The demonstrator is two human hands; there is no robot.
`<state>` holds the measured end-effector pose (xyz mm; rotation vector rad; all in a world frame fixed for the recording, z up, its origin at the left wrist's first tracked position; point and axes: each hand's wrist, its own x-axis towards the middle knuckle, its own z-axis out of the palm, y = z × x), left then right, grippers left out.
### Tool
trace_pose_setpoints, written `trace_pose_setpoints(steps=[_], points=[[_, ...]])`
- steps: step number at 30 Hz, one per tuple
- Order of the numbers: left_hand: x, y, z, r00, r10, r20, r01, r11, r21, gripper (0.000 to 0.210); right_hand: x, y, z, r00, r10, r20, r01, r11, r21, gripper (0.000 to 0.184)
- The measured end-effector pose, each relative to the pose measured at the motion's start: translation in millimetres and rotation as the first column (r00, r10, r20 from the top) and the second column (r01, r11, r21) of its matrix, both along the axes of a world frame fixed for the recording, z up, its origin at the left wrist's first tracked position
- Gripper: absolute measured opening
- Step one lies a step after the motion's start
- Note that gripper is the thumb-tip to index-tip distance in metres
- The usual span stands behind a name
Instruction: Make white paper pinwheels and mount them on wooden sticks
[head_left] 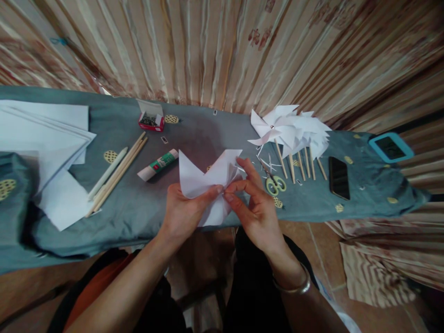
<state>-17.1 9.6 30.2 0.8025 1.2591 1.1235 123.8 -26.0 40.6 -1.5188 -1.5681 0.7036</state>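
Between my hands, above the cloth near its front edge, is a white paper pinwheel (pixel 196 178) with some blades folded in toward the middle. My left hand (pixel 185 208) grips it from the left, its thumb pressed near the centre. The fingers of my right hand (pixel 255 206) pinch the paper at the centre from the right. Whether a pin sits under those fingertips I cannot tell. Beyond my left hand lies a glue stick (pixel 158 165) with a green and white label. Green-handled scissors (pixel 275 185) rest right of my right hand, beside thin paper scraps.
Several finished paper pinwheels (pixel 277 127) on sticks lie at the back right. Nearby are a black phone (pixel 339 178) and a blue-framed device (pixel 391 147). An open red box of pins (pixel 151 121), wooden sticks (pixel 120 173) and paper sheets (pixel 65 132) lie leftward. Curtains (pixel 208 55) hang behind.
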Motion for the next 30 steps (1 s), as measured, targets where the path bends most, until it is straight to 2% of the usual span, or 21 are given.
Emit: trace_pose_setpoints(steps=[10,16,23,30], points=[[1,0,3.3,0.999,0.001,-0.035,0.0,1.0,0.014,0.015,0,0,-0.3,0.998,-0.008,-0.061,0.006,1.0,-0.03,0.006],[-1,0,0.5,0.992,-0.057,-0.116,0.063,0.997,0.045,0.018,-2,2,-4.4,0.97,-0.046,-0.241,0.019,0.993,-0.113,0.004],[-4,2,-2.8,0.983,-0.065,-0.171,0.08,0.994,0.08,0.021,-3,8,-15.3,0.887,-0.065,-0.456,-0.015,0.985,-0.169,0.01],[-8,2,-9.5,0.981,-0.102,-0.162,0.118,0.989,0.089,0.025,-3,11,-21.2,0.864,-0.062,-0.5,-0.041,0.98,-0.194,0.012]])
